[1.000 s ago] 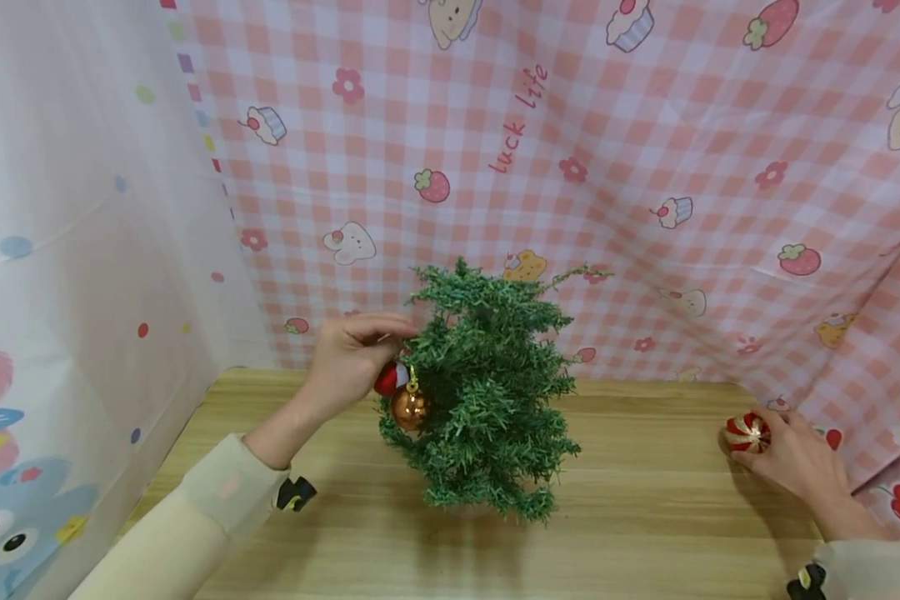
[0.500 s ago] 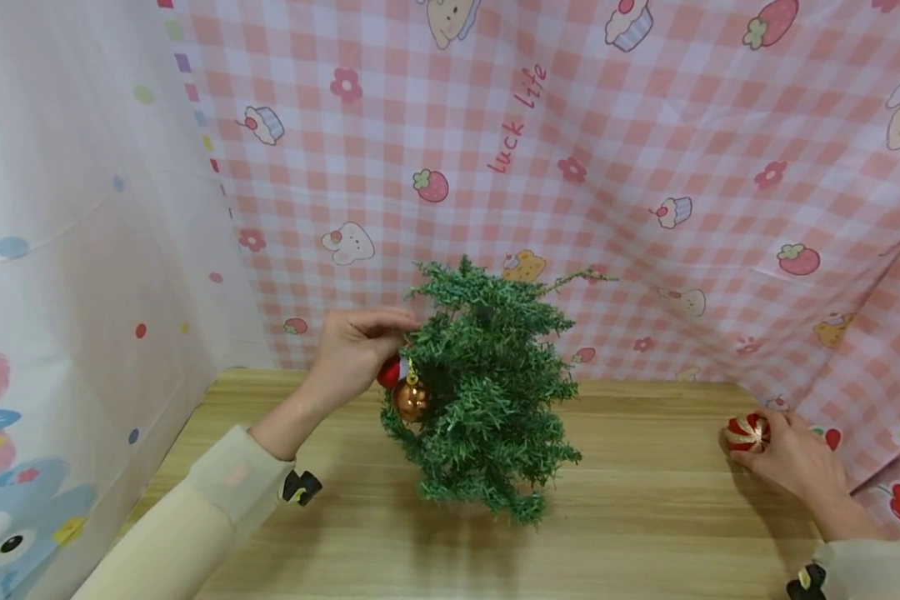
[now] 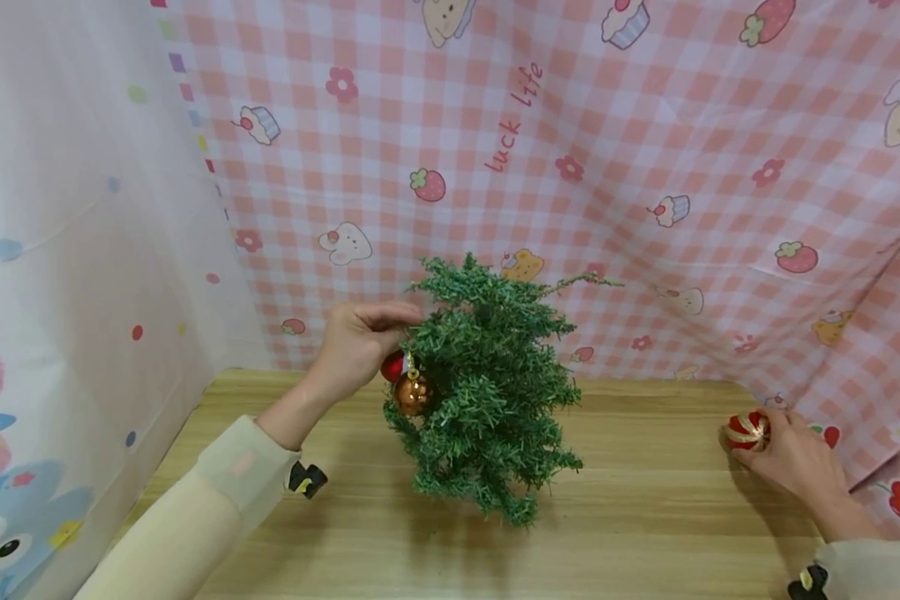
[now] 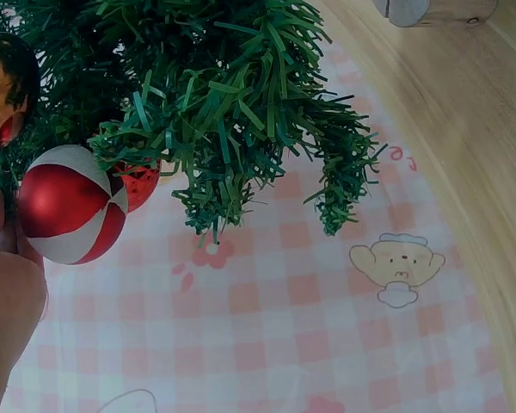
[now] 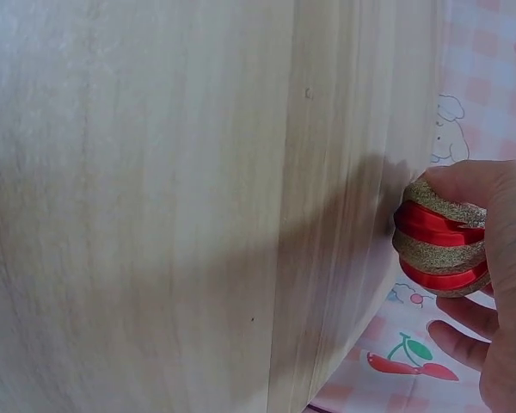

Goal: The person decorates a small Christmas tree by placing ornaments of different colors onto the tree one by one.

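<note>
A small green artificial Christmas tree (image 3: 487, 392) stands mid-table. My left hand (image 3: 356, 346) is at its upper left side and pinches a branch, the fingertips partly hidden by foliage. Below that hand hang a shiny copper bauble (image 3: 412, 394) and a red-and-white bauble (image 4: 69, 205). Another red bauble (image 4: 139, 185) shows behind them in the left wrist view. At the table's right end, my right hand (image 3: 798, 454) holds a red bauble with gold glitter stripes (image 5: 439, 245) between thumb and fingers.
The wooden table (image 3: 645, 517) ends at a pink checked cloth (image 3: 495, 125) behind and to the right. A white printed curtain (image 3: 142, 217) hangs along the left side. One bare twig (image 3: 588, 279) sticks out from the tree's upper right.
The tree has turned and shifted slightly, its hanging baubles moving a little up and to the right. My left hand has gone along with it. The right hand stays put with its bauble.
</note>
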### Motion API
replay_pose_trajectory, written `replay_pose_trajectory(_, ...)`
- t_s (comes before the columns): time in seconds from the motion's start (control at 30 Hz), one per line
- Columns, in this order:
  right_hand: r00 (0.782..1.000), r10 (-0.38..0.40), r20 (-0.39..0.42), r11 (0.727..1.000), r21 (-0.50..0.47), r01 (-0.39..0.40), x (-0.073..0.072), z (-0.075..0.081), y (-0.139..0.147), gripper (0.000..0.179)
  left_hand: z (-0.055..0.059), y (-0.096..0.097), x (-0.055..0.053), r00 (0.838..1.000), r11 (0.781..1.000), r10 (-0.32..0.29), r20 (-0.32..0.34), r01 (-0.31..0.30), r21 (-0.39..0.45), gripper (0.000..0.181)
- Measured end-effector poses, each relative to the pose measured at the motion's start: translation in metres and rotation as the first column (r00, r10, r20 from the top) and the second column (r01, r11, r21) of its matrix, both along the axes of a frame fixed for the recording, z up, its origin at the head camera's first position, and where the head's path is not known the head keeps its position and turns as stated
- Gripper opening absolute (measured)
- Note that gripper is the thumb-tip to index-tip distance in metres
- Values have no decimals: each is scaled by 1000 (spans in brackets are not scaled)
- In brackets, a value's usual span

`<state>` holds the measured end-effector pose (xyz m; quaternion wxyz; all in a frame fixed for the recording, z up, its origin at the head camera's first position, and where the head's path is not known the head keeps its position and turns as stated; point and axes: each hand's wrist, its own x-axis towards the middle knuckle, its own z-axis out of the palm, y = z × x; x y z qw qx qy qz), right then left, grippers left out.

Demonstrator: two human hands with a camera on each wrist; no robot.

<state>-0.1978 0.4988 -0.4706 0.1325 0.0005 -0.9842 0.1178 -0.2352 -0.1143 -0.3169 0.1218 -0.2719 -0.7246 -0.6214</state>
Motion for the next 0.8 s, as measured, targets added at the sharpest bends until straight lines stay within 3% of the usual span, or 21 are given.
replay_pose_trajectory(0.23,999,0,-32,1000,3,0,4,9,-10,78,-1,0,-3,999,1000,-12,40,11,10,26)
replay_pose_trajectory(0.43,989,48,-139,998,-21,-51,9,20,-24,76,-1,1,-4,997,1000,-18,69,16,17,26)
replay_pose_trajectory(0.8,972,59,-227,996,-45,-71,22,46,-52,73,-3,-3,-1,1000,999,-14,21,13,36,23)
